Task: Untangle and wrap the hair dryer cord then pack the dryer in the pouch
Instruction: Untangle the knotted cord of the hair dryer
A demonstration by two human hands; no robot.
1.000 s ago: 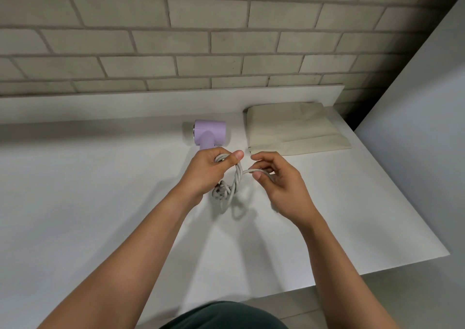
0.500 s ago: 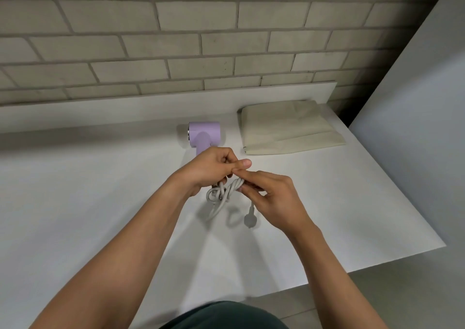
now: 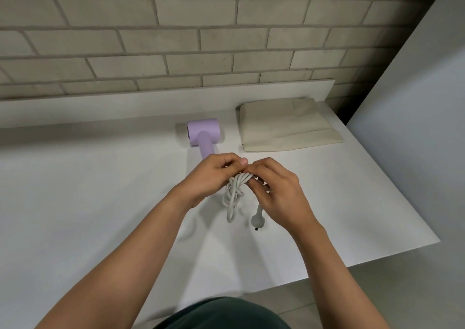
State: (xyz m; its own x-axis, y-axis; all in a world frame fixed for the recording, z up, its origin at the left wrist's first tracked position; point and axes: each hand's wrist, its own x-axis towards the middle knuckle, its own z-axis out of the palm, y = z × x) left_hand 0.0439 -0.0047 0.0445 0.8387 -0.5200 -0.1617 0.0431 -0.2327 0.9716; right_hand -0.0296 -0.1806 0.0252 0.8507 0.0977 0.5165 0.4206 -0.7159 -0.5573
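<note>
**Head view**

1. My left hand [image 3: 214,177]: the fingers were curled and clamped on the top of the cord bundle. The thumb tip lay across the top and met my right hand.
2. My right hand [image 3: 276,193]: the fingers were bent and pinched the same bundle from the opposite side. The two hands touched each other above it.
3. Cord [image 3: 235,193]: pale grey and gathered into several loops, it was held between both hands. The loops hung below my fingers toward the counter [image 3: 100,190]. I could not tell whether the lowest loop touched it.
4. Plug [image 3: 257,219]: grey, it sat below my right palm, just beside the hanging loops, with its dark tip pointing toward me. I could not tell whether it rested on the counter.
5. Hair dryer [image 3: 203,132]: lilac, it lay on the counter just beyond my left hand. Its barrel was crosswise and its handle ran toward my knuckles, with the lower end hidden behind them.
6. Pouch [image 3: 284,127]: cream cloth, lying flat on the counter beyond my right hand and off to its right, apart from the hair dryer.
7. Counter: white, it lay under both hands and forearms.
8. Brick wall [image 3: 176,39]: pale, it stood beyond both hands, behind the counter's raised back edge.
9. Grey panel [image 3: 415,127]: it stood well to the right of my right hand.
10. Dark green garment [image 3: 221,313]: it showed between my forearms at the near edge.
</note>
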